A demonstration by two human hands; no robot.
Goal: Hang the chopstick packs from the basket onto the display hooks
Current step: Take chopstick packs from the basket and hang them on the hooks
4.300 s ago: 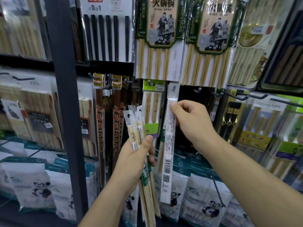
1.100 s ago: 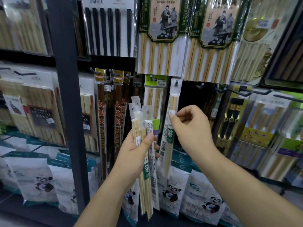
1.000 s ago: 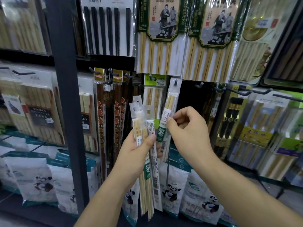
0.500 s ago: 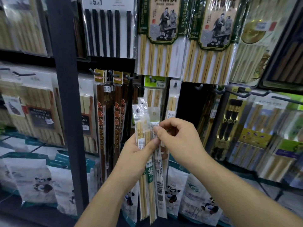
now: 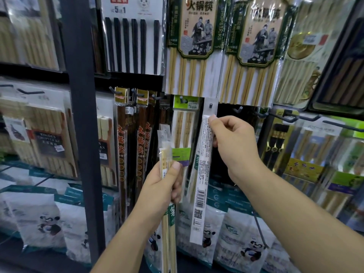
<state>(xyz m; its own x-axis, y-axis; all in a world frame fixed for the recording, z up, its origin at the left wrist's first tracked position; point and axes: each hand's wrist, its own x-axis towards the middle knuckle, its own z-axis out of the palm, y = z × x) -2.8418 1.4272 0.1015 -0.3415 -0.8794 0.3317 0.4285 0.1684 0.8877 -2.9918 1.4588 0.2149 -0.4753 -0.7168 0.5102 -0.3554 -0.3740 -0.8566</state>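
Note:
My right hand (image 5: 234,142) pinches the upper part of one narrow clear chopstick pack (image 5: 202,174), white label side toward me. The pack's header hole sits on a short black display hook (image 5: 210,106) under the big bamboo packs. My left hand (image 5: 163,186) is closed around a small bundle of the same slim chopstick packs (image 5: 165,154), held upright just left of the hung one. The basket is out of view.
A dark upright post (image 5: 82,115) divides the rack. Dark red chopstick packs (image 5: 140,134) hang to the left, a green-labelled pack (image 5: 182,133) behind. A bare hook (image 5: 239,109) sticks out at right. Panda-printed bags (image 5: 242,233) fill the lower row.
My right hand pulled one pack out of the left-hand bundle and raised it to the hook, where its header now sits. The left hand dropped slightly with the remaining packs.

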